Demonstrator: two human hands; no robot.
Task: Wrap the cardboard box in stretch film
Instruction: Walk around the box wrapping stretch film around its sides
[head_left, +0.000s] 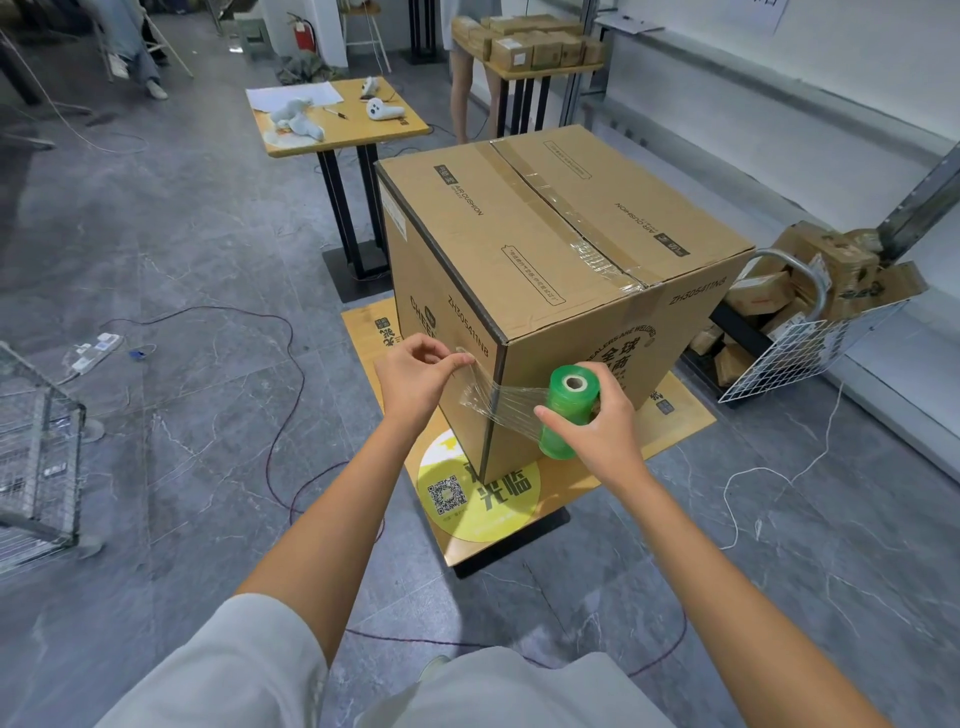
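Observation:
A large taped cardboard box (545, 249) stands on a low wooden table (675, 415), one vertical corner facing me. My right hand (597, 421) grips a green roll of stretch film (566, 410), held upright against the box's right face. A clear strip of film (498, 400) stretches from the roll across the corner. My left hand (421, 379) pinches the film's free end against the box's left face, near the corner.
A second wooden table (374, 130) with papers, a cloth and white controllers stands behind. A wire basket (810, 358) of small boxes sits at right, a wire cage (36, 447) at left. Cables (280, 415) trail over the grey floor. Another person's legs (462, 98) show at the back.

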